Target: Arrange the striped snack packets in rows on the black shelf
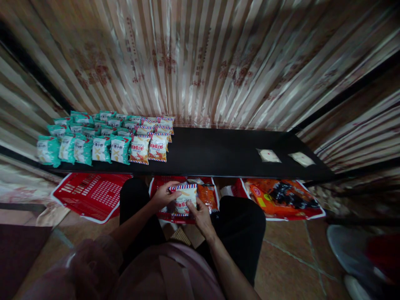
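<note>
Between my two hands is a white snack bag [184, 199] with red print and a blue-and-red striped edge, held over the middle red basket [152, 186]. My left hand [164, 196] is closed on its left side, thumb over the front. On the lower right side, my right hand [200, 214] grips the same bag with its thumb on the front. Ahead on the black shelf [212, 150], similar white-and-orange snack bags [158, 148] stand in rows. Beside them on the left stand several rows of teal snack bags [101, 149].
Two flat pale packets [269, 156] lie on the shelf's right part. Below stand a red basket [93, 193] at left and another red basket [312, 214] at right holding orange and black packages [265, 196]. A striped curtain [193, 62] hangs behind.
</note>
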Available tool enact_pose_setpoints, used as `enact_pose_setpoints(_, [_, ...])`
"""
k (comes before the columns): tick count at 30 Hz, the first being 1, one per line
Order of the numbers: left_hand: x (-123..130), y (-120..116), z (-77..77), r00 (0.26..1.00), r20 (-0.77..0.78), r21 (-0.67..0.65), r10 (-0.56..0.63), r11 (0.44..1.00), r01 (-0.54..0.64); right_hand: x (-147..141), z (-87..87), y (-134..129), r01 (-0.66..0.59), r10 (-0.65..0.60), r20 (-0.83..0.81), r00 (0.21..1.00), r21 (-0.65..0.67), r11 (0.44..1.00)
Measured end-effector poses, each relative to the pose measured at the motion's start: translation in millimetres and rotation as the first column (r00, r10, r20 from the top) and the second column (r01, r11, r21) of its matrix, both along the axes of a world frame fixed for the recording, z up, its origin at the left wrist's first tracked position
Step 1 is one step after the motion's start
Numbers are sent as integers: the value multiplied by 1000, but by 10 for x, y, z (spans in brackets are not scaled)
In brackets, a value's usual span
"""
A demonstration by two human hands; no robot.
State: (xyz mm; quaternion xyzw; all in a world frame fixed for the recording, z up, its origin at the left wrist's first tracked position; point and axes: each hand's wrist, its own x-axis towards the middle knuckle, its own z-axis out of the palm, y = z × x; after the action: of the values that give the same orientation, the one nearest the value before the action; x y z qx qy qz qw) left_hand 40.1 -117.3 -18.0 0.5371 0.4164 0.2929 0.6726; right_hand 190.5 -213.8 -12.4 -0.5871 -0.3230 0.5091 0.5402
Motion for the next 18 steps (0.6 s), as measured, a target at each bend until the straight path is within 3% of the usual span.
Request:
enact_pose_setpoints(4, [91, -29, -128, 988, 66, -87, 139, 987, -133, -15, 0, 3, 10, -10, -50, 999, -7, 1000])
enact_pose_setpoints(7, [146, -60, -132, 977, 70, -125, 204, 973, -194, -26, -12, 5, 33, -34, -60, 998, -23, 999])
enact_pose_setpoints(13, [222, -125, -97, 967, 168, -126, 189, 977, -170, -29, -79, -8, 66, -68, -68, 995, -38, 997])
enact_pose_setpoints(18, [269, -159, -109, 970, 144, -161, 198, 972, -174, -21, -182, -16, 120, -125, -75, 989, -72, 990])
